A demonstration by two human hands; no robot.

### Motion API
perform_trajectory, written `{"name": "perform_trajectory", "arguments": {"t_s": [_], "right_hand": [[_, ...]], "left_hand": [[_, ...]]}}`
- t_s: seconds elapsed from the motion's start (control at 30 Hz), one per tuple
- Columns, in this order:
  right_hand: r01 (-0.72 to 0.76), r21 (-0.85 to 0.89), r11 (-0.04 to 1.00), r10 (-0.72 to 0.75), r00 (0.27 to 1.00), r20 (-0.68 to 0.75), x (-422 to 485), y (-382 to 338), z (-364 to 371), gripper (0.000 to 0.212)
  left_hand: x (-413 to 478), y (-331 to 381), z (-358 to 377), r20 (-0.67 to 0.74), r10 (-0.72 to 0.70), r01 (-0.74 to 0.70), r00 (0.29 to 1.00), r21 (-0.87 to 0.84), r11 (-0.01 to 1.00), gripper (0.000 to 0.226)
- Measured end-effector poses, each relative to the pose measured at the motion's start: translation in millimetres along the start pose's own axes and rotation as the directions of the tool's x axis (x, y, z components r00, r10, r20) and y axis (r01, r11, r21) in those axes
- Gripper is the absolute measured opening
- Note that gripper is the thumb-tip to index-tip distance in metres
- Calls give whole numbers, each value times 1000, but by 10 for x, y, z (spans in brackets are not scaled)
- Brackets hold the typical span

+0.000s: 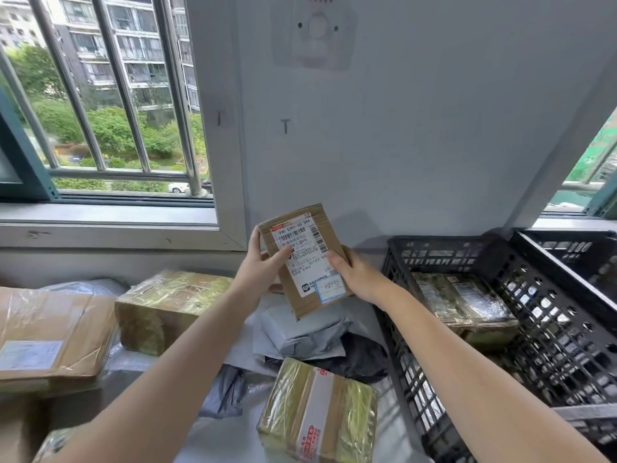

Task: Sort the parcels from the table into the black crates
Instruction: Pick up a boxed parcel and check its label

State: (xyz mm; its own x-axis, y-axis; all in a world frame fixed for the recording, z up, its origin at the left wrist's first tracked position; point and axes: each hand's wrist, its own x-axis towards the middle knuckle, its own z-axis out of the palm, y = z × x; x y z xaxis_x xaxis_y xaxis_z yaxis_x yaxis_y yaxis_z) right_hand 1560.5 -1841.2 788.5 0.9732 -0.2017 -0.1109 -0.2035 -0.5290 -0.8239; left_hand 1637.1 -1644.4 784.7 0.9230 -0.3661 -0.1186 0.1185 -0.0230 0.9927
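Observation:
I hold a flat brown cardboard parcel [305, 259] with a white shipping label up in front of the wall, above the table. My left hand [263, 265] grips its left edge, thumb on the label. My right hand [355, 272] grips its right edge. To the right stands a black crate [444, 252] holding taped cardboard parcels [460, 299]. A second black crate [574, 248] sits behind it at the far right. On the table lie more parcels: a taped box [167, 305], a large flat carton [50, 332], a box near me [317, 412] and grey mailer bags [300, 332].
A barred window [100, 95] with a sill fills the upper left. A grey wall [400, 128] stands straight ahead behind the table. A black bag [360, 359] lies among the mailers beside the crate wall.

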Motion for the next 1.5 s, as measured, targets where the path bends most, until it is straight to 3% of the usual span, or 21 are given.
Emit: {"name": "perform_trajectory", "arguments": {"t_s": [0.13,0.4,1.03,1.33,1.5], "right_hand": [[79,-104,991,-84,995,-44,-57,70,72,47],[163,-22,986,-165,977,-136,-169,124,90,49],[213,-38,976,-216,965,-150,-273,298,-124,52],[257,-90,962,-270,940,-209,-314,428,-503,55],[301,-129,945,-326,893,-309,-432,360,-889,65]], "left_hand": [[-67,-81,-39,56,61,-60,997,-24,998,91],[-238,-33,16,121,140,-148,983,62,987,104],[-478,26,326,81,206,-215,975,117,970,93],[-629,199,770,37,266,-268,963,184,946,84],[-633,479,1137,55,311,-316,949,198,928,80]]}}
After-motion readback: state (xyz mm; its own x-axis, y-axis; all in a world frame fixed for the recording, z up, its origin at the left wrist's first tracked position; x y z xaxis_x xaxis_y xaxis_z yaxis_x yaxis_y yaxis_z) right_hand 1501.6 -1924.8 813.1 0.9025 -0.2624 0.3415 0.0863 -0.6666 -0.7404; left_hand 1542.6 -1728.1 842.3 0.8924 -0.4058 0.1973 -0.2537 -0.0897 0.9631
